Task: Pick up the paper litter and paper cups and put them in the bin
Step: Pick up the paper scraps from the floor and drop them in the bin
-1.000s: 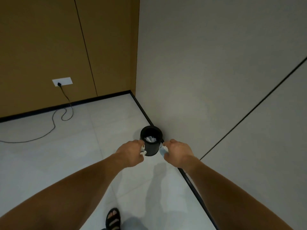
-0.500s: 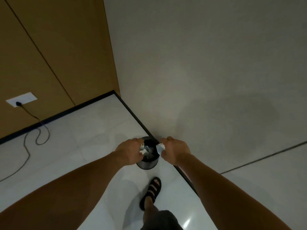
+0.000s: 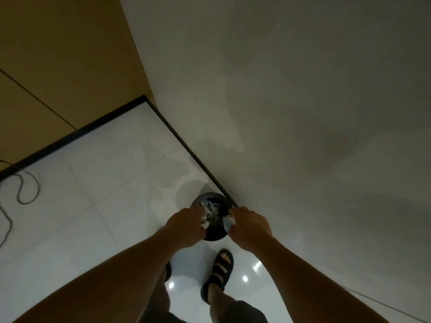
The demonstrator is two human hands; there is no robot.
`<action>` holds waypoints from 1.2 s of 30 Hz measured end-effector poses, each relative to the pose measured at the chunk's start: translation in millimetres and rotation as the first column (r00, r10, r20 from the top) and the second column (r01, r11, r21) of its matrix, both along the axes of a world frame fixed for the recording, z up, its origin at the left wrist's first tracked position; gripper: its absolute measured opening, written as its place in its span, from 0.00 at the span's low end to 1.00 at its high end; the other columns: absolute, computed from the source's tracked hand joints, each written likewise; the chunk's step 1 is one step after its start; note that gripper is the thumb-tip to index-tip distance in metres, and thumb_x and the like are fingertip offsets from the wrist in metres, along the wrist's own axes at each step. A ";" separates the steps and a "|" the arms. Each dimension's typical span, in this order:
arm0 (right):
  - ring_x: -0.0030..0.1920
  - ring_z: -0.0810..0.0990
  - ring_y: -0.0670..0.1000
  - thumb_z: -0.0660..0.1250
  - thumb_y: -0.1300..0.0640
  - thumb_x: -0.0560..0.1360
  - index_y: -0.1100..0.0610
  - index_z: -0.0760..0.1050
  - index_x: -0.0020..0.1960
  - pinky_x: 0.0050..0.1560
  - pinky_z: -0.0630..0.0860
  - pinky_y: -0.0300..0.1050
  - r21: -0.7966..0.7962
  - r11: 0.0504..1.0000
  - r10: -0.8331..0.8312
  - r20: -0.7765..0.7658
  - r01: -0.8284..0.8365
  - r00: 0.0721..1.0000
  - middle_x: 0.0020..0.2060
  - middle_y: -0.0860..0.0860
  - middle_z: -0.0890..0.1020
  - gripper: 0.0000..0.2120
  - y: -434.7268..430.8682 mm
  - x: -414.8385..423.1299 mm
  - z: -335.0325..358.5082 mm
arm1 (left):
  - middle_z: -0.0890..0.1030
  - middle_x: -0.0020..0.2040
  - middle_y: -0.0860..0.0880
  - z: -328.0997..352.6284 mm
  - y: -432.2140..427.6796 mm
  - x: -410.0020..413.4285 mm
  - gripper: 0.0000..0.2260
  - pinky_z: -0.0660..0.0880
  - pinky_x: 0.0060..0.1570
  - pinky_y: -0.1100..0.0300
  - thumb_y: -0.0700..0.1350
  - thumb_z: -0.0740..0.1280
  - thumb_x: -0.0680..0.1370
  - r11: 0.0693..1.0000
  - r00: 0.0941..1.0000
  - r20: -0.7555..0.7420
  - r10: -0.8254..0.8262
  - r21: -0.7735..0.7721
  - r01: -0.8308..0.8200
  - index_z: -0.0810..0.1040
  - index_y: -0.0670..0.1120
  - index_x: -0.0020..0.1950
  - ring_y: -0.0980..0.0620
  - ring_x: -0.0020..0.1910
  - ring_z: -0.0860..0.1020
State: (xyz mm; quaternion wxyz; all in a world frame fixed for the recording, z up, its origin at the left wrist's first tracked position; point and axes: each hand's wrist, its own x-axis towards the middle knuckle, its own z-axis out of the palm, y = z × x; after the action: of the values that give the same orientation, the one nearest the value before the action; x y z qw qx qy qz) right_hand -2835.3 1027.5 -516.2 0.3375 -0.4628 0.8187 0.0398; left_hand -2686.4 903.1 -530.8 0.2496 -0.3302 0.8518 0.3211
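A small black round bin stands on the white tile floor against the grey wall, with crumpled paper inside. My left hand is over the bin's left rim, closed on a white scrap of paper. My right hand is at the bin's right rim, closed on a pale piece of paper. Both hands cover the bin's near part.
The grey wall runs close on the right with a black skirting strip. A brown panelled wall closes the corner behind. A black cable loops on the floor at far left. My sandalled foot stands just before the bin.
I have stepped closer, so the bin now lies directly beneath my hands. Both hands have stayed closed on their paper and moved from beside the bin to over its opening.
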 end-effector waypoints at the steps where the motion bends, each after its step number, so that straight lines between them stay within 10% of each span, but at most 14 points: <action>1: 0.57 0.78 0.54 0.61 0.49 0.78 0.52 0.67 0.70 0.56 0.77 0.49 0.011 1.000 -0.020 0.007 0.020 1.000 0.61 0.53 0.76 0.21 -8.1 -2.1 -21.8 | 0.73 0.63 0.45 -20.7 -8.7 -7.0 0.23 0.72 0.54 0.54 0.50 0.64 0.76 1.000 1.000 0.014 -0.026 0.003 0.026 0.64 0.47 0.70 0.45 0.59 0.74; 17: 0.57 0.77 0.57 0.65 0.47 0.77 0.51 0.62 0.71 0.53 0.74 0.49 0.109 0.935 -0.348 0.112 0.336 0.931 0.61 0.55 0.73 0.25 -14.3 16.9 -315.0 | 0.60 0.73 0.46 -308.6 -47.8 -34.4 0.35 0.65 0.64 0.46 0.55 0.66 0.73 0.923 0.929 0.057 -0.367 -0.103 0.371 0.56 0.48 0.76 0.43 0.73 0.56; 36: 0.69 0.66 0.55 0.64 0.43 0.75 0.50 0.58 0.75 0.63 0.71 0.52 -0.049 0.896 -0.443 -0.022 0.442 0.896 0.72 0.52 0.65 0.32 26.3 18.2 7.3 | 0.58 0.76 0.48 17.9 -35.1 -65.4 0.33 0.63 0.68 0.45 0.58 0.61 0.76 0.879 0.894 -0.070 -0.442 -0.235 0.416 0.54 0.48 0.77 0.45 0.75 0.55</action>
State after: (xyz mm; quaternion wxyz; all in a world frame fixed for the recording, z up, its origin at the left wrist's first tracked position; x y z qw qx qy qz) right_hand -2817.2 1053.7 -509.0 0.3144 -0.2708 0.9086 -0.0478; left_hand -2751.8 868.0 -512.9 0.2254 -0.1380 0.9467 0.1839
